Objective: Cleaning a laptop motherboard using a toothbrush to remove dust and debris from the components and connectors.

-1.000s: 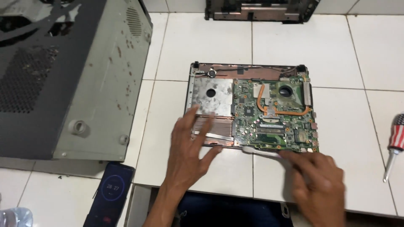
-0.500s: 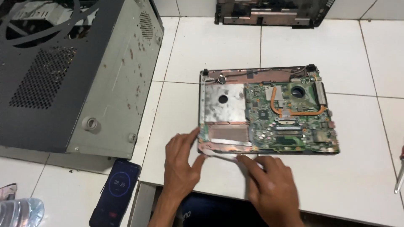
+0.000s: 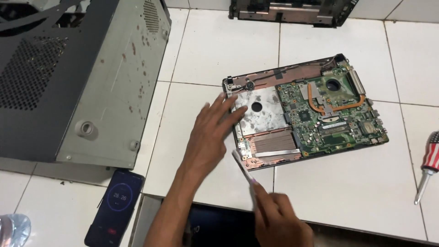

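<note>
- A grey metal computer case (image 3: 77, 77) lies on its side at the far left, its vented panel facing up; its top edge is cut off by the frame.
- The white tiled floor (image 3: 219, 45) carries everything here.
- The opened laptop base (image 3: 304, 112) sits right of centre, its green circuit board with a copper heat pipe exposed, a silver plate on its left part.
- Another dark laptop shell (image 3: 292, 11) lies at the top edge, mostly cut off.
- My left hand (image 3: 208, 137) is spread flat, its fingertips resting on the laptop base's left edge.
- My right hand (image 3: 279, 219) is closed around a thin pale tool (image 3: 244, 169), whose tip touches the base's near left corner; motion blur hides its exact shape.
- A dark phone (image 3: 114, 206) with a lit screen lies beside my left forearm.
- A screwdriver (image 3: 427, 167) lies at the right edge, well apart.
</note>
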